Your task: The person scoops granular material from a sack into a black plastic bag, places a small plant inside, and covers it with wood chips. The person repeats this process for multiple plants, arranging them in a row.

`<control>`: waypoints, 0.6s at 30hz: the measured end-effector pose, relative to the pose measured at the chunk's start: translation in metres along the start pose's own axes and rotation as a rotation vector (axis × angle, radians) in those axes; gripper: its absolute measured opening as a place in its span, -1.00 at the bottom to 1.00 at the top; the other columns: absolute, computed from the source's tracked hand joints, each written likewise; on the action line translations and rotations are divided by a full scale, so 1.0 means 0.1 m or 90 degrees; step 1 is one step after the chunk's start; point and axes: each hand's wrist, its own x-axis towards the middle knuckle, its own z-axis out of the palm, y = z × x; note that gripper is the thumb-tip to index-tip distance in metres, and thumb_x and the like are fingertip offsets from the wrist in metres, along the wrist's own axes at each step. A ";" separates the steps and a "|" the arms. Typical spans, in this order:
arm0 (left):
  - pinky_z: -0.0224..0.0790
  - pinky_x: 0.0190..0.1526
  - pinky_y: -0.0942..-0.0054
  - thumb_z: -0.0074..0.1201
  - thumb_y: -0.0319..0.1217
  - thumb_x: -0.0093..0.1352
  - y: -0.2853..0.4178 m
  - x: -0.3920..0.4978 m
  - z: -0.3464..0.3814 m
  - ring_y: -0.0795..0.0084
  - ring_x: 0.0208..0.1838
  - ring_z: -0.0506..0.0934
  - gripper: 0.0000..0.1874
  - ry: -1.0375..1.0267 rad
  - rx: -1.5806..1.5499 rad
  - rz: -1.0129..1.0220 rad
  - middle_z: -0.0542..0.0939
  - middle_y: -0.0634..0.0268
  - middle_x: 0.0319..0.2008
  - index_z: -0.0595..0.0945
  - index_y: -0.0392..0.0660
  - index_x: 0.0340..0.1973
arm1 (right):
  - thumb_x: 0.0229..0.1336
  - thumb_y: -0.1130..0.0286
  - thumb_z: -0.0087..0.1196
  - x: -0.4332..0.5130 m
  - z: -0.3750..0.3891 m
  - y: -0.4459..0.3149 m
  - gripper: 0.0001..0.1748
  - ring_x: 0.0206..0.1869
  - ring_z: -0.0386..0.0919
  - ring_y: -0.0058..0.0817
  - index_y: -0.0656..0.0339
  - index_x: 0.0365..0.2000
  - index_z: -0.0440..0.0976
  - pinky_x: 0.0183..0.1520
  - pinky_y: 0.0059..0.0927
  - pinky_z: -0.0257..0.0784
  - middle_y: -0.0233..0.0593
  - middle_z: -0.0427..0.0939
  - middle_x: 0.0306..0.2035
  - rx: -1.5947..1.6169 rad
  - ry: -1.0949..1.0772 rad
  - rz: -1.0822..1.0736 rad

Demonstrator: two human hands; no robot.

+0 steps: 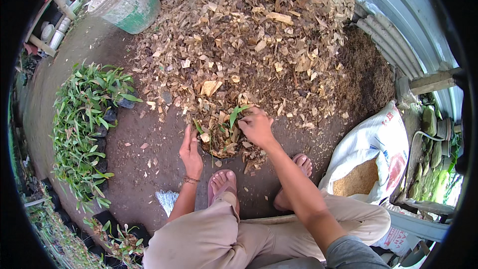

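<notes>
Between my feet stands a black plant pot (221,159) filled with wood chips, with a few small green plants (234,117) rising from it. My left hand (191,154) is upright along the pot's left side, its fingers straight and nothing visible in its grasp. At the pot's upper right, my right hand (257,126) has its fingers curled in beside a green leaf. Whether those fingertips pinch a stem or some chips is hidden. Just beyond both hands, a large heap of wood chips (239,52) spreads over the dark ground.
Many potted seedlings (84,130) in black bags line the left. A green-and-white bucket (138,13) stands at upper left. To the right, an open white sack (392,134) holds tan, grainy material (356,179). White strings (167,200) lie by my left forearm. Corrugated metal sheets (407,18) border the upper right.
</notes>
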 end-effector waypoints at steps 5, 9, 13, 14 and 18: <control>0.08 0.45 0.30 -0.21 -0.21 0.61 -0.09 0.03 0.02 0.23 0.38 0.41 -0.43 -0.053 -0.059 -0.036 0.42 -0.06 0.36 0.34 -0.39 0.38 | 0.46 0.10 -0.14 -0.14 0.21 0.32 -0.44 0.39 0.27 -0.17 0.26 0.27 0.39 0.52 -0.17 -0.04 -0.05 0.45 0.24 0.472 0.080 0.127; -0.01 0.49 0.31 -0.26 -0.04 0.63 -0.07 0.33 0.04 0.18 0.47 0.29 -0.36 -0.176 0.043 -0.140 0.39 -0.02 0.38 0.36 -0.31 0.39 | 0.51 -0.04 -0.31 -0.05 0.38 0.34 -0.33 0.53 0.02 -0.12 0.20 0.38 0.26 0.57 -0.20 -0.16 -0.03 0.22 0.42 0.336 -0.036 0.019; -0.02 0.49 0.30 -0.27 0.01 0.62 0.12 0.64 -0.06 0.20 0.46 0.31 -0.34 -0.356 -0.003 -0.009 0.42 0.05 0.37 0.38 -0.25 0.39 | 0.48 -0.11 -0.32 0.26 0.17 0.22 -0.30 0.54 -0.01 -0.07 0.14 0.34 0.35 0.57 -0.10 -0.22 -0.15 0.09 0.50 0.330 -0.162 -0.174; -0.02 0.49 0.27 -0.30 0.04 0.61 0.18 0.69 -0.07 0.18 0.48 0.27 -0.36 -0.385 -0.005 -0.012 0.38 0.09 0.40 0.40 -0.16 0.39 | 0.47 -0.17 -0.35 0.35 0.09 0.19 -0.28 0.54 -0.02 -0.07 0.10 0.31 0.39 0.57 -0.07 -0.23 -0.13 0.09 0.50 0.277 -0.179 -0.234; -0.05 0.50 0.17 -0.39 0.07 0.62 0.33 0.78 -0.06 0.18 0.50 0.21 -0.37 -0.458 0.102 0.035 0.30 0.11 0.42 0.49 -0.04 0.35 | 0.47 -0.21 -0.42 0.49 -0.07 0.07 -0.27 0.53 -0.04 -0.07 0.01 0.24 0.51 0.55 0.02 -0.23 -0.18 0.13 0.46 0.090 -0.217 -0.288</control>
